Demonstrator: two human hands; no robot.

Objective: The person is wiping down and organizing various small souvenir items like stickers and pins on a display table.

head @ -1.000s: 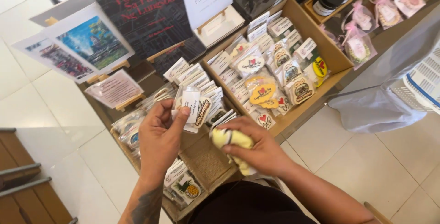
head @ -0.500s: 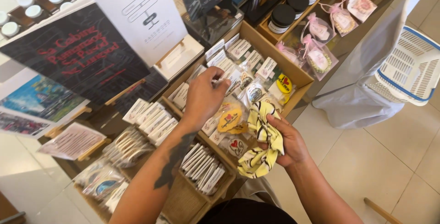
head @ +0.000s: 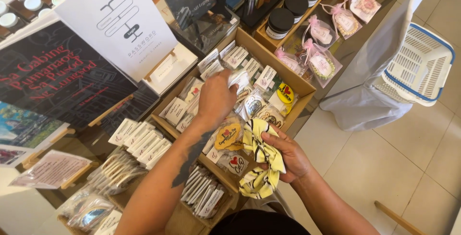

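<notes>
Hands busy over a wooden tray (head: 293, 74) full of small packets. Left hand (head: 216, 98) reaching into the tray, fingers pinched shut on a little white packet (head: 238, 78) near the back rows. Right hand (head: 287, 157) low and close to the body, closed tight around a yellow striped cloth (head: 259, 160), bunched up and hanging down a bit at the tray's front edge.

Could go wrong: the little white packet might slip, since only the fingertips seem to grip it. Might also bump the other packets packed close all around and knock them over. The loose end of the cloth might catch on the heart sticker packets (head: 234, 162) just beside it and drag them out.

White packet up high in the left hand, well apart from the cloth. White basket (head: 418, 67) off to the right, on the floor side.
</notes>
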